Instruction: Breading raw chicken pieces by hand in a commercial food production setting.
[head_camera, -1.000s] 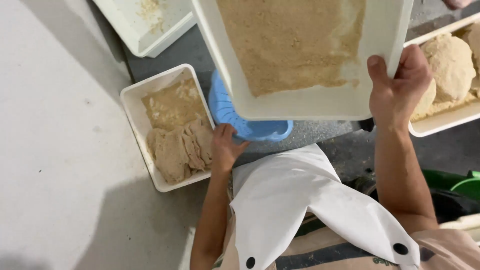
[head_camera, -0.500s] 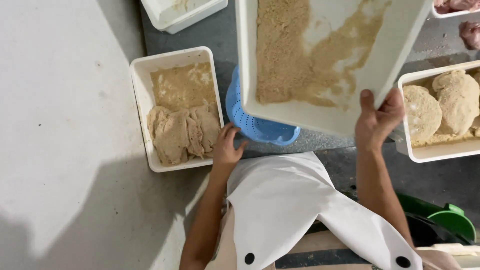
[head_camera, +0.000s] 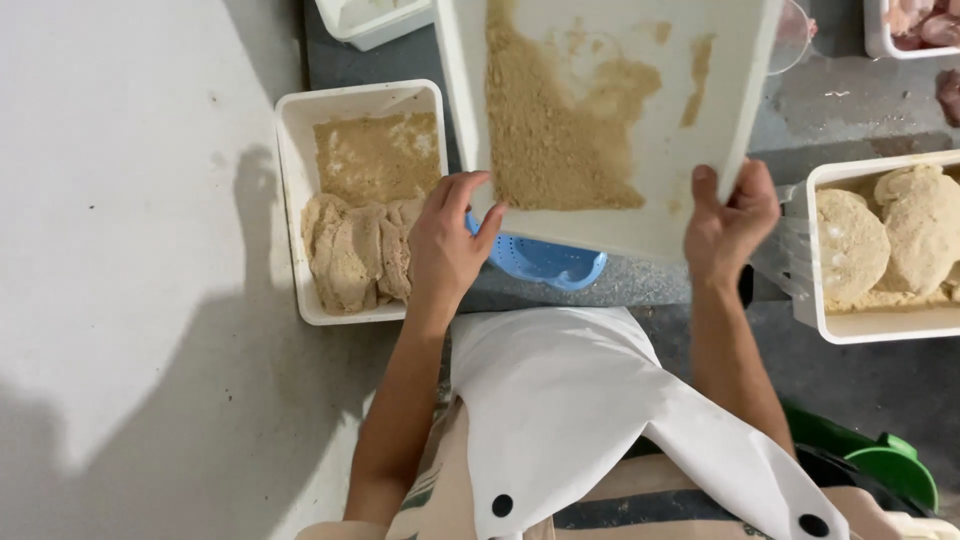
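Flanking the held crumb tray (head_camera: 720, 60): two breaded-cutlet tubs (head_camera: 290, 200).

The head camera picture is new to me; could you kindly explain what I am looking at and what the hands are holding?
The camera sits on a person's head and looks straight down, so their own arms reach up into the picture. Both bare hands grip a large white tray of brown crumbs: the left hand at its lower left corner, the right hand at its lower right edge. A blue colander sits beneath it. On the counter, a left tub and a right tub hold breaded pieces.
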